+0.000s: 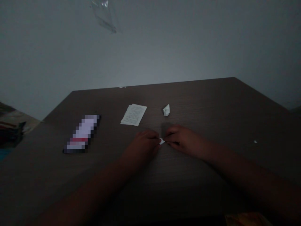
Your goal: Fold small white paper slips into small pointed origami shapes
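Small white paper piece (162,141), pinched between both hands' fingers (158,141)

Table (202,103): dark brown, fine grain, far edge near the wall (152,53). Wall: plain, pale grey. Lighting: dim; brightest zone at wall centre. Clear plastic item (103,14): upper wall area, blurred. Mixed objects (11,128): beyond table's left side.

There are two hands (185,140), one phone (82,133), one paper stack (134,115), one folded paper (166,110) and one pinched paper (162,141).
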Available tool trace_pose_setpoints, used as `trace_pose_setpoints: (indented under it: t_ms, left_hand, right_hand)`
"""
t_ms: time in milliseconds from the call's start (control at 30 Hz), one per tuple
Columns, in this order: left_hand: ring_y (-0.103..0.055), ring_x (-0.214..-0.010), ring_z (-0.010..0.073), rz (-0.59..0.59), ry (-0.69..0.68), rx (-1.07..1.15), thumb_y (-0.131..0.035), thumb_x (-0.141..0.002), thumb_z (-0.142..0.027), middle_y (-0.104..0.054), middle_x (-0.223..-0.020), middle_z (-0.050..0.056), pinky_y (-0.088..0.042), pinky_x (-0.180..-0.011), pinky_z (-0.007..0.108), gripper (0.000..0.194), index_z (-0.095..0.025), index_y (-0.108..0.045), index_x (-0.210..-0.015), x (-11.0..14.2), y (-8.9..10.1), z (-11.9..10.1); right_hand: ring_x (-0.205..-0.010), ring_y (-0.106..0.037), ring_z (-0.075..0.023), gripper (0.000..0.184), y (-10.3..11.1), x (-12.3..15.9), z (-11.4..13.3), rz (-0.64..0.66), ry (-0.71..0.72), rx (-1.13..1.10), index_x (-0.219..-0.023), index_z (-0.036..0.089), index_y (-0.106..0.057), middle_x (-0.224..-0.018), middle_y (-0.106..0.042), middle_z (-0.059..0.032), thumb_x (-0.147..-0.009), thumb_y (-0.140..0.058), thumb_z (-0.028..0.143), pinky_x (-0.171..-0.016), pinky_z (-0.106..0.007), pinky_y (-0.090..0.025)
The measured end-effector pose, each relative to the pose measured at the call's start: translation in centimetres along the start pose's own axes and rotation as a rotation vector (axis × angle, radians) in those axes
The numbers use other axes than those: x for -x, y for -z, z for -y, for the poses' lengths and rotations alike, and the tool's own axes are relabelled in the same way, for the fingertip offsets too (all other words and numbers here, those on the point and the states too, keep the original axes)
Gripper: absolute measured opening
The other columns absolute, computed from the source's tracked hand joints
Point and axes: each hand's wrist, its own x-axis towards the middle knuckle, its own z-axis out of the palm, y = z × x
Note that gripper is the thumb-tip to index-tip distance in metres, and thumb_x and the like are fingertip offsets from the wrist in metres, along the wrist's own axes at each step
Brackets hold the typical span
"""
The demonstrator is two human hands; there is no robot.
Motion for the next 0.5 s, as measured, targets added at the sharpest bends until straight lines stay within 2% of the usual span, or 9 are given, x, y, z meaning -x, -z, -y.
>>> trace_pose_setpoints:
  t_ms: [133, 300, 400, 500]
  left_hand:
    - [-0.076, -0.120, 0.0316, -0.009, -0.025, -0.012, -0.066, -0.108, -0.012, -0.082, -0.123, 0.010, -0.060, -0.109, 0.050, 0.020, -0.019, -0.084, -0.113, 0.0, -0.1, 0.1]
    - [-0.075, -0.125, 0.0326, 0.051, 0.031, -0.051, -0.065, -0.111, -0.015, -0.081, -0.130, 0.011, -0.059, -0.112, 0.052, 0.021, -0.018, -0.084, -0.116, -0.1, 0.3, -0.4]
    - [-0.076, -0.124, 0.0322, 0.061, 0.034, -0.063, -0.065, -0.111, -0.015, -0.081, -0.129, 0.011, -0.059, -0.111, 0.052, 0.020, -0.017, -0.085, -0.115, -0.1, 0.7, -0.6]
    - [-0.077, -0.122, 0.0305, 0.060, -0.025, -0.069, -0.063, -0.111, -0.012, -0.083, -0.131, 0.011, -0.058, -0.111, 0.050, 0.023, -0.017, -0.085, -0.117, 0.0, 0.6, 0.1]
  right_hand:
    - [-0.101, -0.074, -0.0261, 0.023, 0.3, 0.2, 0.6, 0.051, -0.037, 0.095, -0.104, 0.020, -0.089, -0.107, -0.080, -0.0103, -0.107, -0.068, 0.010, -0.099, -0.044, -0.061]
    - [-0.102, -0.073, -0.0273, 0.024, 1.0, 0.5, 0.8, 0.119, -0.051, 0.199, -0.099, 0.022, -0.087, -0.108, -0.081, -0.0106, -0.108, -0.067, 0.013, -0.105, -0.047, -0.058]
    - [-0.099, -0.073, -0.0267, 0.024, 1.1, 0.6, 0.4, 0.104, -0.058, 0.159, -0.093, 0.022, -0.085, -0.105, -0.080, -0.0101, -0.107, -0.067, 0.013, -0.101, -0.045, -0.059]
    - [-0.097, -0.074, -0.0251, 0.023, 0.9, 0.5, -0.3, 0.041, -0.059, 0.072, -0.095, 0.022, -0.084, -0.101, -0.078, -0.0086, -0.105, -0.067, 0.011, -0.094, -0.042, -0.060]
